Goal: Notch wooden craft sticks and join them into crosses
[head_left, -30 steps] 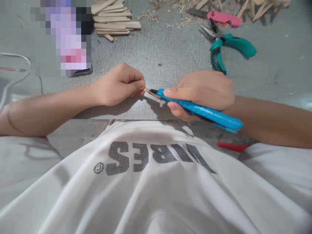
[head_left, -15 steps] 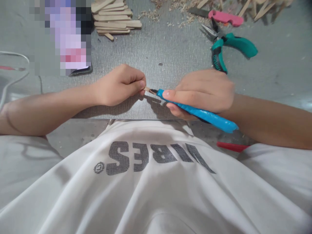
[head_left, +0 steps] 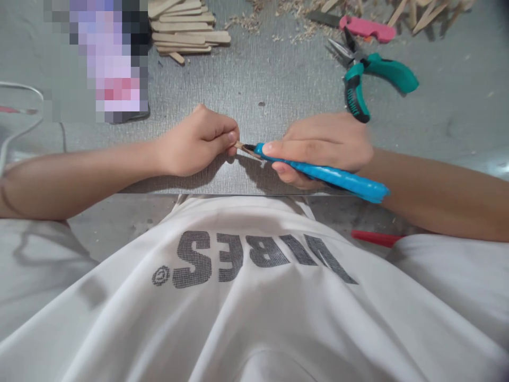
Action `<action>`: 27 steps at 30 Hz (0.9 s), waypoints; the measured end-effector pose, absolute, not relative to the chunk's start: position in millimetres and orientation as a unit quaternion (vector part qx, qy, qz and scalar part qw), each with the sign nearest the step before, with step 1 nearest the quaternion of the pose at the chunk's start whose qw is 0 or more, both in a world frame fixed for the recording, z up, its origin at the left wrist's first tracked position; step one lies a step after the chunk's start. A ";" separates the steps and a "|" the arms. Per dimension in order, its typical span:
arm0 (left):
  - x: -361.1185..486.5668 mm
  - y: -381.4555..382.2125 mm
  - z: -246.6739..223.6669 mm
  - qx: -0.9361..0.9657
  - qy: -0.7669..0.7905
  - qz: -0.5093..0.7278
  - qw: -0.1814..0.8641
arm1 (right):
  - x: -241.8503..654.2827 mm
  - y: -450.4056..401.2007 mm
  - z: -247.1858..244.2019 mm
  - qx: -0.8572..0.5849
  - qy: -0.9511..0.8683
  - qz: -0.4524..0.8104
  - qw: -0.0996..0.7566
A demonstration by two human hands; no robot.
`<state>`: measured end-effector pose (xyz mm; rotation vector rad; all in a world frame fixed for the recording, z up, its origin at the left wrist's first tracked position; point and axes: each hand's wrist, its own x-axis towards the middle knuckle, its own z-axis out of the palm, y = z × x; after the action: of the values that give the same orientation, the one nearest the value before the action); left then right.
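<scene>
The wooden stick [head_left: 239, 144] is held above the near edge of the table [head_left: 254, 79]: on the left, your closed left hand [head_left: 202, 140] pinches it beside the blue tool's [head_left: 326, 174] dark tip [head_left: 249, 148], so a slip could nick you; your right hand [head_left: 328, 143], wrapped round the tool, could split the wood by overpressing

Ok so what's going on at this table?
A person's left hand pinches a thin, flat, pale wooden stick. Their right hand grips a long blue-handled tool, its dark tip at the stick. Beyond, teal-and-black pliers lie with handles spread, and a pile of flat wooden sticks sits near scattered pale wood shavings.
</scene>
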<state>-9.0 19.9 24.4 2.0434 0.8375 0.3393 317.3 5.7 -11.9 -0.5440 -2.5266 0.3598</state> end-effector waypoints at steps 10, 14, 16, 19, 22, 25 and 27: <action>-9.5 17.1 23.3 0.822 0.337 0.149 0.433 | 300.2 -7.2 -1.6 -0.306 -0.872 0.184 0.334; -7.9 15.6 25.9 0.816 0.354 0.152 0.431 | 300.4 -17.8 15.8 -0.334 -0.841 0.202 0.375; -7.0 14.7 27.9 0.817 0.357 0.147 0.427 | 300.2 -17.7 17.8 -0.346 -0.816 0.246 0.393; -6.2 13.3 30.9 0.819 0.365 0.145 0.419 | 297.5 -13.4 12.4 -0.365 -0.763 0.328 0.420; -5.8 12.1 32.6 0.821 0.370 0.148 0.410 | 292.8 -8.1 4.9 -0.371 -0.714 0.404 0.434; -5.8 11.5 32.5 0.828 0.367 0.151 0.396 | 288.6 -4.6 2.1 -0.355 -0.658 0.497 0.442; -5.8 11.4 31.9 0.829 0.366 0.153 0.393 | 286.9 -3.2 2.9 -0.351 -0.631 0.529 0.446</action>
<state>-5.8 11.4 31.9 2.1045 0.9283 0.3890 286.9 -3.2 2.9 -0.8683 -1.5620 1.3112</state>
